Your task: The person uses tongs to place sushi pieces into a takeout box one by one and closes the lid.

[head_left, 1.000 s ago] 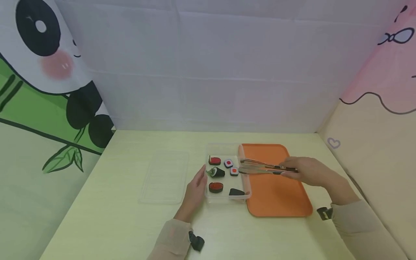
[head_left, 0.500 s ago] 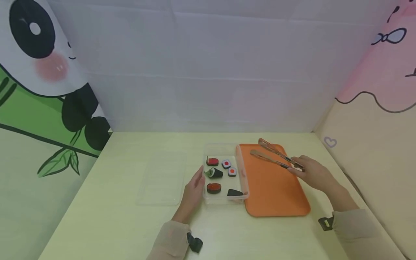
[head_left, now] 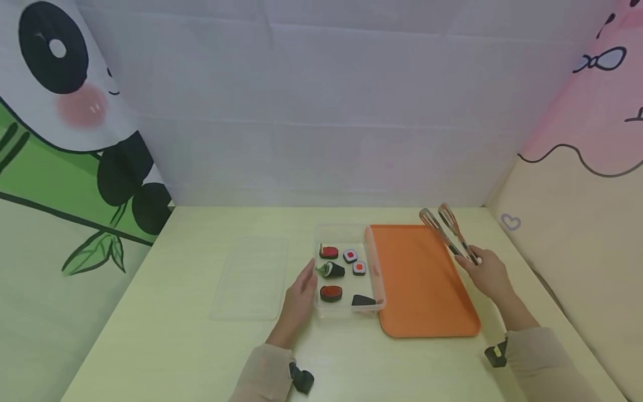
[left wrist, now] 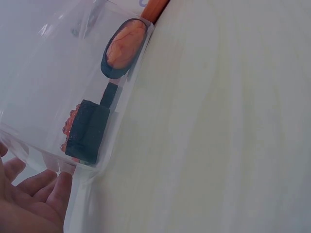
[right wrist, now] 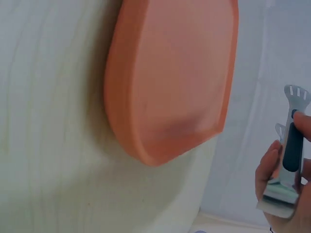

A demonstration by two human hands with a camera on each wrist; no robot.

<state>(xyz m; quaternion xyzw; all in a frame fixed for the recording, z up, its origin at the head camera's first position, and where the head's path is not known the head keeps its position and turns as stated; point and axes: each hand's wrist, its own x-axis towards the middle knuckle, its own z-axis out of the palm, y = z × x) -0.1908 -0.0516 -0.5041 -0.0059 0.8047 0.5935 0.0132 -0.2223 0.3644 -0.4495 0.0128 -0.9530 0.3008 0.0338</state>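
Note:
A clear plastic container (head_left: 379, 273) stands in the middle of the table with several toy sushi pieces inside. Among them are two square rolls (head_left: 359, 268), a hand roll (head_left: 334, 270), a red-topped piece (head_left: 329, 253), a roe sushi (head_left: 331, 293) and a black wedge (head_left: 363, 300). My left hand (head_left: 298, 296) rests against the container's left side, its fingertips (left wrist: 62, 187) touching the wall in the left wrist view. Above the right edge of an orange tray (head_left: 427, 301), my right hand (head_left: 489, 274) grips metal tongs (head_left: 454, 234). The tong arms are spread, with nothing between them.
A clear lid (head_left: 249, 279) lies flat on the table (head_left: 166, 335) left of the container. The tray's left edge meets the container's right side. A pale wall (head_left: 321, 139) rises behind the table, with printed cloth panels at both sides.
My right hand has carried the tongs away from the container, rightward across the tray, and their tips now point up and back. My left hand and the sushi pieces stay put.

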